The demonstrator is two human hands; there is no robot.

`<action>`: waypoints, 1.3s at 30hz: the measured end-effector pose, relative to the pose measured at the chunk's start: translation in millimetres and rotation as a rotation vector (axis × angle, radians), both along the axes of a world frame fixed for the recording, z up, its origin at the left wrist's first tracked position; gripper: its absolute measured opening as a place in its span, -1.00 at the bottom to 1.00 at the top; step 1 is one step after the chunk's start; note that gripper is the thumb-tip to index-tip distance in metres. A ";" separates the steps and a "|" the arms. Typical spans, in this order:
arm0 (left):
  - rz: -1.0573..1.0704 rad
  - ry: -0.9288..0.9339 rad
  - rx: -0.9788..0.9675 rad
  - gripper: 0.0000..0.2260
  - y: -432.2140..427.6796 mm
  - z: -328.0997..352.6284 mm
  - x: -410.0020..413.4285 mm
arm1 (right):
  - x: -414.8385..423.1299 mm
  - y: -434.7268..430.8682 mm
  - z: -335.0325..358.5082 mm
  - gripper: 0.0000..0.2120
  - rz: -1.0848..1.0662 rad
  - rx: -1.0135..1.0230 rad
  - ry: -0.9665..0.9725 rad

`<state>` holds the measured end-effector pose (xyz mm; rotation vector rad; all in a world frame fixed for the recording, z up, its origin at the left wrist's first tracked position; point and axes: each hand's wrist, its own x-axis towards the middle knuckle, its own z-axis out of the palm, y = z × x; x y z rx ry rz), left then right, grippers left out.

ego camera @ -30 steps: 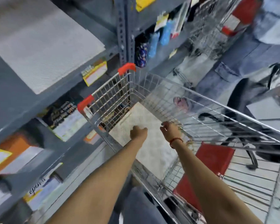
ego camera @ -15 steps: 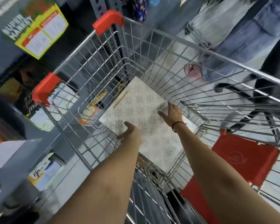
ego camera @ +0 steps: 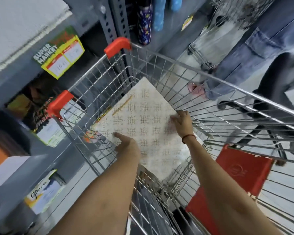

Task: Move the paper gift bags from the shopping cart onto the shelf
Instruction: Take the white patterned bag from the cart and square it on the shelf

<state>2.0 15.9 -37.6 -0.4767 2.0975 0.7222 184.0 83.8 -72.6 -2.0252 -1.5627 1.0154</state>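
A flat white paper gift bag point(ego camera: 143, 119) with a gold lattice print lies tilted inside the wire shopping cart point(ego camera: 159, 65), its brown handle showing near the top. My left hand point(ego camera: 126, 145) grips its lower left edge, thumb on top. My right hand point(ego camera: 182, 122) holds the right edge with the fingers spread over it. The grey metal shelf point(ego camera: 15, 82) runs along the left of the cart, with a white sheet-like stack on its upper level.
The cart's red fold-down seat point(ego camera: 236, 172) is close below my right arm. A yellow price tag point(ego camera: 59, 53) hangs on the shelf edge. Bottles point(ego camera: 143, 22) stand on a far shelf. A person in jeans point(ego camera: 244, 61) stands beyond the cart by a second cart.
The view has swung down and in towards the cart. Both hands went from hovering closed above the bag to lying on its opposite edges; the left hand slid to the left edge.
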 end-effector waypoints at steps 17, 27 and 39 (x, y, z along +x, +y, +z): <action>-0.197 0.272 1.124 -0.63 26.1 274.2 -92.8 | -44.6 -7.5 312.7 -0.60 -0.194 0.791 0.464; -0.300 0.258 1.218 -0.82 -48.2 311.5 -173.3 | -134.1 -12.4 359.6 -0.73 -0.076 0.736 0.669; 0.165 0.291 1.011 -0.71 -82.3 307.5 -303.5 | -231.7 -31.1 348.7 -0.61 0.520 0.304 0.305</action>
